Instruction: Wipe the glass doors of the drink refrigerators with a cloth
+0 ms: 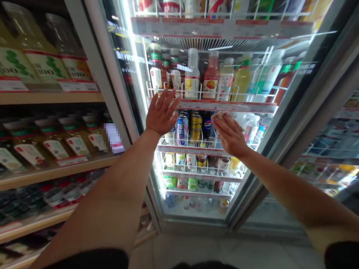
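A closed glass fridge door (202, 123) stands before me, with lit shelves of drinks behind it. My left hand (162, 114) is raised at the door's left part, fingers spread and holding nothing; whether the palm touches the glass I cannot tell. On the right, my right hand (230, 135) lies flat towards the glass over a pale, crumpled cloth (223, 115), which shows at the fingertips. Most of that cloth is hidden under the hand. Between both hands, a gold can (195, 127) and a dark blue Pepsi can (207, 127) appear behind the glass.
Wooden shelves (50, 98) with bottled juice run along the left. A metal door frame (283, 149) borders the glass on the right, with another fridge door (328, 138) beyond. Below lies a tiled floor (190, 248).
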